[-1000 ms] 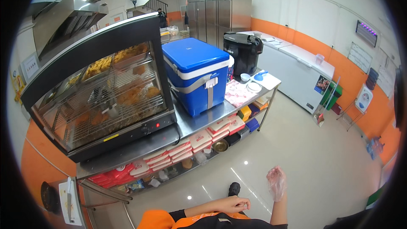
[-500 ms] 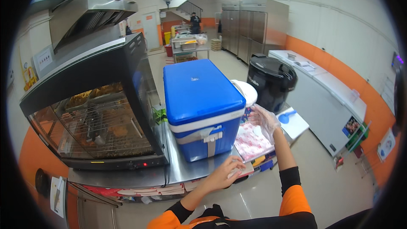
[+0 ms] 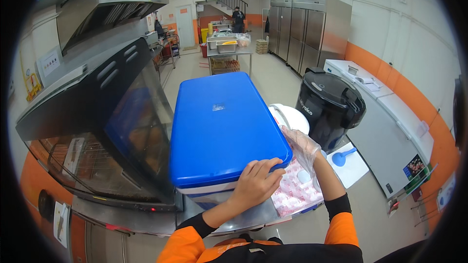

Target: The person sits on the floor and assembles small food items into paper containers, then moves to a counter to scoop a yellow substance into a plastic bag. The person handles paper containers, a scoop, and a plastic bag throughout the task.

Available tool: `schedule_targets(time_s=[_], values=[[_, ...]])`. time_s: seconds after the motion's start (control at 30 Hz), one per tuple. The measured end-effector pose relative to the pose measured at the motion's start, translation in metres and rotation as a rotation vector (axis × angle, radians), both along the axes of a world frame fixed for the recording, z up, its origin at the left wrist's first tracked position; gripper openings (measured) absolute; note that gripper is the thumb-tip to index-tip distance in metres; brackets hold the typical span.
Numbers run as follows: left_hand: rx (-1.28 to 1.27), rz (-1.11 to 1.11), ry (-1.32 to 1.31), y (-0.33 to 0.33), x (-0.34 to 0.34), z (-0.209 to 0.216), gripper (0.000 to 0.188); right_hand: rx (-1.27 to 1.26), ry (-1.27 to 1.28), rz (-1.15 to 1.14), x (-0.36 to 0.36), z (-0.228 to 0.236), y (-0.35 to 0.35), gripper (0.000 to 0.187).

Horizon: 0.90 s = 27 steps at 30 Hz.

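A large blue cooler lid (image 3: 219, 122) sits on the cooler, above its white band (image 3: 207, 189). My bare left hand (image 3: 257, 178) is curled over the lid's front right corner, fingers bent on the edge. My right hand (image 3: 301, 143), in a loose clear plastic glove, is at the lid's right side. Its fingers stretch toward the lid edge, next to a white round-lidded container (image 3: 294, 115); the fingertips are partly hidden. Below the hands lies pink-and-white printed paper (image 3: 296, 195) on the counter, with a small pale round piece (image 3: 304, 176) on it.
A glass display warmer (image 3: 107, 136) stands left of the cooler. At the right are a black lidded rice cooker (image 3: 324, 109), a blue scoop (image 3: 343, 157) on a white board (image 3: 357, 171), and a chest freezer (image 3: 375, 136). A person (image 3: 238, 19) stands far back by a steel table (image 3: 234, 51).
My left hand has moved up from the counter edge onto the lid's corner. My right hand has come in against the lid's right side. The view has moved closer to the cooler.
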State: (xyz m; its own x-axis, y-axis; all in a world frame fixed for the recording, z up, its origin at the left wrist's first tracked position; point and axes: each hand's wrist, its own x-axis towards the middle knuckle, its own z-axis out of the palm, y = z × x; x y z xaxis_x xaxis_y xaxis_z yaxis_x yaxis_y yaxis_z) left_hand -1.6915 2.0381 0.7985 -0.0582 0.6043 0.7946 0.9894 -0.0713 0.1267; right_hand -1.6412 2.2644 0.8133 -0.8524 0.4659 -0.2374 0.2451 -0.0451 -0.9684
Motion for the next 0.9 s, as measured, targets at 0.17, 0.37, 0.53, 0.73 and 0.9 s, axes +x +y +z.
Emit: schedule_targets(time_s=[0.17, 0.37, 0.53, 0.73, 0.9], values=[[0.194, 0.225, 0.338, -0.005, -0.031, 0.089, 0.040, -0.007, 0.557, 0.126, -0.014, 0.076, -0.030, 0.056], [0.396, 0.360, 0.187, -0.038, -0.056, 0.155, 0.056, 0.791, 0.374, 0.834, -0.136, 0.060, -0.044, 0.053], [0.402, 0.513, 0.266, -0.054, -0.075, 0.155, 0.055, 1.167, -0.401, 1.645, -0.222, -0.013, -0.110, 0.073], [0.425, 0.604, 0.262, -0.068, -0.084, 0.155, 0.054, 1.239, -0.513, 1.926, -0.226, -0.091, -0.146, 0.075], [0.492, 0.601, 0.222, -0.078, -0.098, 0.155, 0.055, 1.278, -0.491, 1.971, -0.230, -0.102, -0.161, 0.076]])
